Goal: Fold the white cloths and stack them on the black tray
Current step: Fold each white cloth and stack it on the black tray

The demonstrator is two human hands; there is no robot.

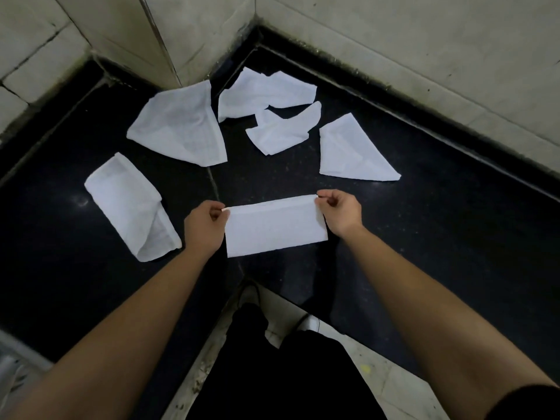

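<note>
Black polished stone countertop (424,237), set into a corner of pale tiled walls (394,40), seen from above; no separate black tray can be told apart from this dark surface.

Nearest the viewer, the white rectangular cloth folded in half (274,227) lies flat between the two hands. The left hand (204,228) pinches its far left corner between thumb and fingertips; the right hand (341,212) pinches its far right corner in the same way. Both hands rest just outside the short edges, with the doubled far edge stretched taut between them.

The fabric appears thin, light and limp. It should bend without resistance and hold a crease only when pressed. Corner grips with both layers caught together seem the best hold, since a single-layer pinch would likely let the fold open.

Left of the held piece and apart from it lies a loosely rolled white cloth (130,207). Farther back are a wide rumpled white cloth (181,125) and a triangular folded white cloth (351,153). Between them sits a small crumpled white cloth (285,128), touching the torn-looking white cloth (263,93) lying nearest the wall corner. These five await folding.
</note>
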